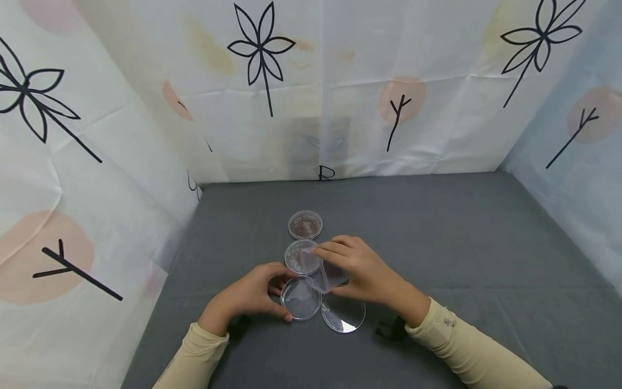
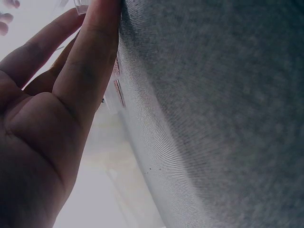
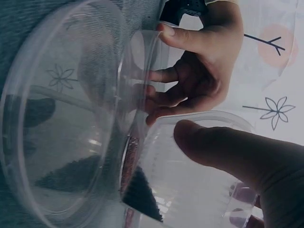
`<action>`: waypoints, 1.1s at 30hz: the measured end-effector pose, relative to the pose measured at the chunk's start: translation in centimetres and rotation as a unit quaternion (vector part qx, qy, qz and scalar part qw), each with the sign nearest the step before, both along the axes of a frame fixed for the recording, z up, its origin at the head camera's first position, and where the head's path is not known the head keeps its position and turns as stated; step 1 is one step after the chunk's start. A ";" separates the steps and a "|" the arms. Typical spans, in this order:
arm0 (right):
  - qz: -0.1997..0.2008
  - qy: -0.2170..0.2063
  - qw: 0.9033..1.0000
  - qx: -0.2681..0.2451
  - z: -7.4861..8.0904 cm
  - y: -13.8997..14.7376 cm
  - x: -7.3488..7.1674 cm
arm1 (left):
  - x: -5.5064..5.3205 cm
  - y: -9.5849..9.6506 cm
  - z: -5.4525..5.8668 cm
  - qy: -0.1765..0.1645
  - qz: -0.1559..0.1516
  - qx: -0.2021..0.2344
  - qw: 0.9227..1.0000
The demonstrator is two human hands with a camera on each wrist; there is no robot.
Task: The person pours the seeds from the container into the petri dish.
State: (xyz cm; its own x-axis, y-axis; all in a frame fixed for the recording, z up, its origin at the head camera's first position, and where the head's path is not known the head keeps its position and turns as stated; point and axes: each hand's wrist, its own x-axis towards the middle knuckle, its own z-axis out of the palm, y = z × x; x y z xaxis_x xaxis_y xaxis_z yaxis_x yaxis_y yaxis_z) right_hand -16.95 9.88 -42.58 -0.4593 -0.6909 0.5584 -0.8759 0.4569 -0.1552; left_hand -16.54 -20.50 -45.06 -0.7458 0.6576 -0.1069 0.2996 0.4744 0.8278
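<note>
My left hand (image 1: pixel 248 294) holds a clear petri dish (image 1: pixel 301 300) on the grey table, thumb at its near side and fingers at its far left rim. In the left wrist view only a bit of clear plastic edge (image 2: pixel 81 6) shows at the fingertips. My right hand (image 1: pixel 366 270) grips a clear plastic container (image 1: pixel 334 275), tilted, its lower end over the right rim of that dish. The thumb (image 3: pixel 213 147) presses the container's wall in the right wrist view. Whether anything is inside the container I cannot tell.
Beyond the held dish sit a petri dish with pale bits (image 1: pixel 296 258) and, farther back, one with brownish bits (image 1: pixel 305 225). A clear round dish or lid (image 1: pixel 343 316) lies below my right hand. Patterned cloth (image 1: pixel 359 135) walls in the table (image 1: pixel 437 232) at back and sides.
</note>
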 end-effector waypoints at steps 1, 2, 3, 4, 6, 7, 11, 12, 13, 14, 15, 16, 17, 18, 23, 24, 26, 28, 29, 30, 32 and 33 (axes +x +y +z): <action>0.001 0.000 1.000 0.004 0.1 -0.1 0.1 | 0.0 0.0 0.0 0.001 -0.001 0.000 1.000; 0.003 -0.001 1.000 0.006 0.2 -0.1 0.1 | 0.0 0.0 -0.1 -0.001 0.000 -0.001 1.000; 0.004 -0.001 1.000 0.009 0.3 -0.2 0.2 | -0.1 0.0 -0.1 -0.002 0.001 -0.003 1.000; 0.004 -0.003 1.000 0.011 0.4 -0.2 0.2 | -0.1 0.0 -0.1 -0.003 0.001 -0.004 1.000; 0.005 -0.007 1.000 0.017 0.5 -0.3 0.3 | -0.1 0.0 -0.1 -0.005 0.003 -0.007 1.000; 0.005 -0.008 1.000 0.018 0.6 -0.3 0.3 | -0.1 0.0 -0.2 -0.005 0.004 -0.008 1.000; 0.005 -0.011 1.000 0.025 0.6 -0.4 0.4 | -0.1 0.1 -0.1 -0.007 0.005 -0.012 1.000; 0.006 -0.011 1.000 0.026 0.6 -0.4 0.4 | -0.1 0.1 -0.1 -0.007 0.005 -0.012 1.000; 0.006 -0.011 1.000 0.028 0.6 -0.4 0.4 | -0.1 0.1 -0.1 -0.008 0.005 -0.012 1.000; 0.007 -0.011 0.999 0.029 0.6 -0.5 0.4 | -0.1 0.1 -0.1 -0.009 0.005 -0.012 1.000; 0.008 -0.013 0.999 0.030 0.6 -0.5 0.4 | -0.1 0.1 -0.1 -0.009 0.005 -0.012 1.000; 0.008 -0.014 0.999 0.031 0.6 -0.6 0.5 | -0.1 0.0 -0.1 -0.009 0.006 -0.012 1.000; 0.010 -0.015 0.999 0.032 0.6 -0.6 0.5 | 0.0 0.0 -0.1 -0.010 0.005 -0.009 1.000; 0.011 -0.016 0.999 0.032 0.6 -0.7 0.5 | 0.0 0.0 -0.1 -0.010 0.005 -0.006 1.000; 0.017 -0.012 0.999 0.033 0.5 -1.0 0.6 | 0.1 -0.2 -0.1 -0.012 0.003 0.000 1.000; 0.019 -0.014 0.999 0.035 0.5 -1.0 0.6 | 0.1 -0.1 -0.2 -0.012 0.004 -0.001 1.000; 0.023 -0.018 0.999 0.041 0.7 -1.1 0.8 | 0.1 -0.1 -0.3 -0.014 0.006 -0.006 1.000; 0.026 -0.022 0.998 0.047 0.8 -1.1 0.9 | 0.0 -0.1 -0.3 -0.014 0.007 -0.010 1.000; 0.028 -0.023 0.998 0.050 0.8 -1.1 1.0 | 0.0 -0.1 -0.3 -0.014 0.008 -0.011 1.000; 0.029 -0.024 0.998 0.052 0.9 -1.1 1.0 | 0.0 -0.1 -0.3 -0.013 0.009 -0.011 1.000; 0.027 -0.025 0.998 0.055 0.9 -1.1 1.1 | 0.0 -0.1 -0.3 -0.012 0.009 -0.013 1.000; 0.026 -0.025 0.998 0.057 0.9 -1.1 1.1 | 0.0 -0.1 -0.3 -0.012 0.009 -0.013 1.000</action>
State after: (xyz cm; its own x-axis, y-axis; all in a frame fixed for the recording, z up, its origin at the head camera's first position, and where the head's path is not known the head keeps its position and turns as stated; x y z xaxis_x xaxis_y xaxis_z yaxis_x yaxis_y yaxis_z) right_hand -15.84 8.76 -41.67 -0.4461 -0.7723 0.4522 -0.8915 0.4279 -0.1486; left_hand -16.55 -20.60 -45.36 -0.7552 0.6401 -0.1413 0.2714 0.5015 0.8215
